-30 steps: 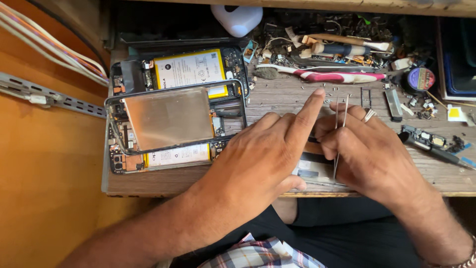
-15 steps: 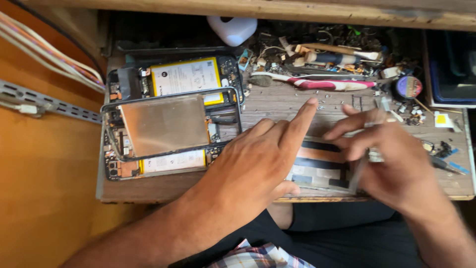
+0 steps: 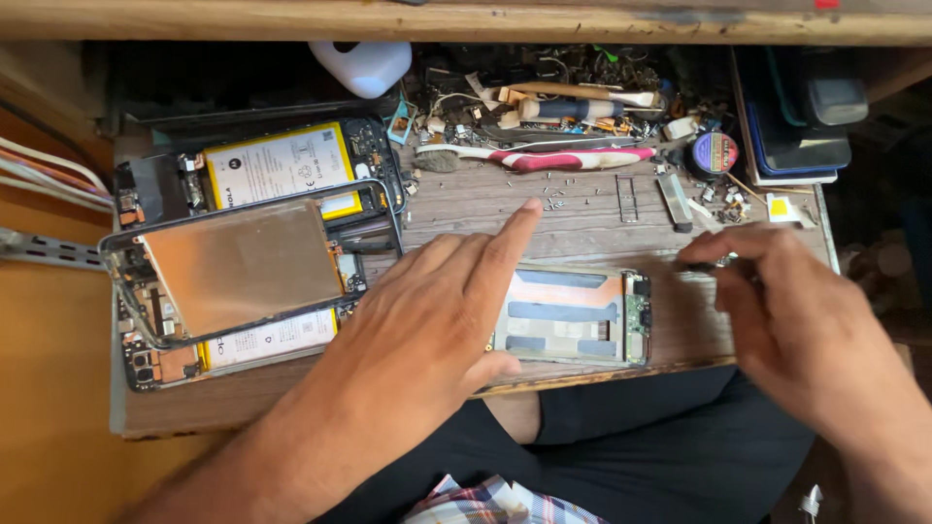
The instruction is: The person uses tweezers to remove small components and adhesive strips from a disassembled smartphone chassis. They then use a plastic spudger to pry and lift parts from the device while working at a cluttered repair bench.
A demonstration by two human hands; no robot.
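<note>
So there are three opened phones on the wooden bench [image 3: 582,218]: two on the left with batteries showing, one under the hands. That phone frame [image 3: 573,315] lies flat, long axis left-right, circuit end pointing right. Left hand [image 3: 427,330] rests on it, fingers spread wide. Right hand [image 3: 786,311] pinches tweezers [image 3: 707,263].

My left hand [image 3: 427,320] and right hand [image 3: 786,320] are bare, no rings, forearms uncovered. I'm wearing dark trousers [image 3: 660,437], and a plaid shirt hem [image 3: 485,503] in red, white and blue.
</note>
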